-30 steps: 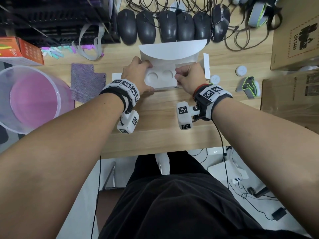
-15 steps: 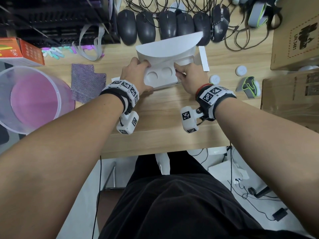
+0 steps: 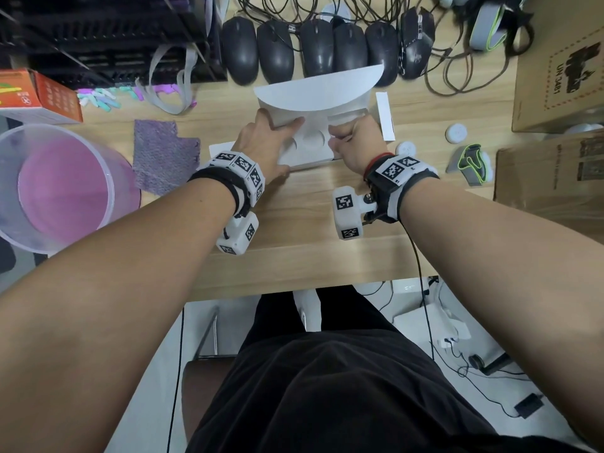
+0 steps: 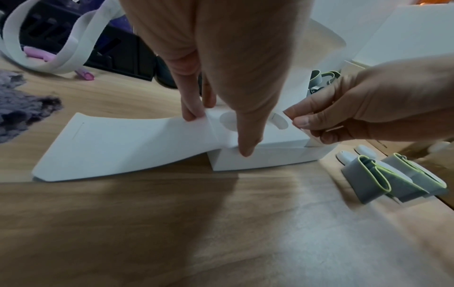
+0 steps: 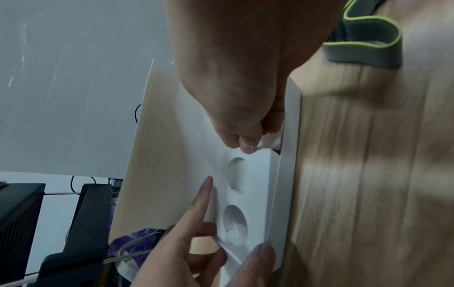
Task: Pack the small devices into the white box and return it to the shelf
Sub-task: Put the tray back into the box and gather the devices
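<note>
The white box (image 3: 313,160) lies on the desk with its curved lid flap (image 3: 318,91) standing up behind it. Its insert (image 5: 253,194) has two empty round recesses. My left hand (image 3: 281,125) grips the box's left end, thumb (image 4: 245,147) on the front wall and fingers on the spread side flap (image 4: 117,145). At the right end my right hand (image 3: 336,132) pinches a small white tab (image 5: 269,140). Two small round white devices (image 3: 456,133) (image 3: 406,148) lie on the desk to the right, outside the box.
A folded grey strap with green edging (image 3: 470,161) and cardboard boxes (image 3: 552,171) lie to the right. Several black mice (image 3: 318,47) with cables line the back. A purple cloth (image 3: 163,155), a clear tub (image 3: 55,188) and an orange carton (image 3: 36,93) are left.
The lid flap has tipped up and turned slightly, its right corner now higher. Both hands have slid a little farther up the box, and my left thumb now covers part of a recess.
</note>
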